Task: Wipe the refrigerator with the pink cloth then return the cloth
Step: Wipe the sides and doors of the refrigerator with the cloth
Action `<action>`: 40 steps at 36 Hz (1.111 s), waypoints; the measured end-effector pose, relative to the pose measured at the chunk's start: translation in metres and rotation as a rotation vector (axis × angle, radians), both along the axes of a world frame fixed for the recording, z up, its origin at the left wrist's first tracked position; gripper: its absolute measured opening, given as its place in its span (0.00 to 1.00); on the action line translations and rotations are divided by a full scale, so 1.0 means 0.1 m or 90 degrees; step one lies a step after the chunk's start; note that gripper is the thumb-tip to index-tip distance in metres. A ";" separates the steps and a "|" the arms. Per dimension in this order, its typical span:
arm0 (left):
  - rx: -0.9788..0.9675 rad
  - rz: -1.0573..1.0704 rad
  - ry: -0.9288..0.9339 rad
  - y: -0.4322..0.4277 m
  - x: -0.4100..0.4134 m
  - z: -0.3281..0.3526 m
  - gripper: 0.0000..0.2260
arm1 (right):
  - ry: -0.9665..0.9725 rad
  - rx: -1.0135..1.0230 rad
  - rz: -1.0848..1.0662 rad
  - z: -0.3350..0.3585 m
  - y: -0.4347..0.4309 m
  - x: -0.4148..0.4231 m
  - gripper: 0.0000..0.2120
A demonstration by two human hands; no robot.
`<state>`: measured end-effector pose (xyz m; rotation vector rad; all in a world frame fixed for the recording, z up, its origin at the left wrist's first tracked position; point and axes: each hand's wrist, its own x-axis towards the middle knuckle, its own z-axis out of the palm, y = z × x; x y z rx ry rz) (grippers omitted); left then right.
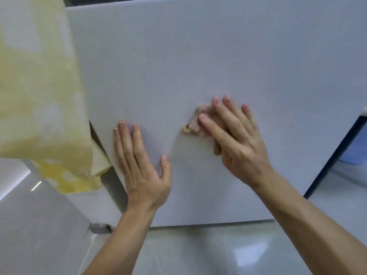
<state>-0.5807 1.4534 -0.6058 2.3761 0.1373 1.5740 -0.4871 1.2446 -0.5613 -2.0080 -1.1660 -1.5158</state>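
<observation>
Your forearms (123, 241) reach from the near edge to the white refrigerator (198, 56) door. Your left hand (143, 165) lies flat on its left side, fingers spread. Right of centre, your right hand (238, 143) presses a crumpled, blurred pink cloth (195, 124) under straight fingers. Yellow fabric (39, 86) hangs at left.

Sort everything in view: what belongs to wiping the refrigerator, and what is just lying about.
Job: refrigerator; pink cloth; right hand, pressing the cloth on the refrigerator; left hand, flat against it.
Lying about: yellow fabric hanging at the left; blue object at the right edge; glossy floor.
</observation>
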 end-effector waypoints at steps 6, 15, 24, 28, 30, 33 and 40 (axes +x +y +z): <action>0.045 -0.017 -0.020 -0.31 0.16 0.11 0.35 | 0.081 0.249 -0.002 0.71 -0.16 0.08 0.19; 0.024 -0.009 -0.055 -0.48 0.28 0.09 0.35 | 0.008 -0.106 -0.022 -0.84 -0.45 0.08 0.30; 0.071 -0.032 -0.020 -0.60 0.27 -0.07 0.35 | 0.051 -0.248 -0.100 -1.17 -0.97 0.10 0.40; 0.075 -0.032 -0.019 -0.57 0.26 -0.07 0.36 | 0.041 -0.033 -0.098 -0.77 -1.05 0.23 0.44; 0.077 -0.033 -0.018 -0.56 0.26 -0.06 0.36 | 0.061 0.084 -0.084 -0.45 -1.07 0.28 0.33; 0.071 -0.038 -0.021 -0.58 0.26 -0.06 0.36 | 0.132 0.220 -0.028 0.01 -1.01 0.28 0.25; 0.064 -0.068 -0.025 -0.50 0.19 -0.07 0.34 | 0.130 0.269 0.071 0.29 -0.42 0.10 0.24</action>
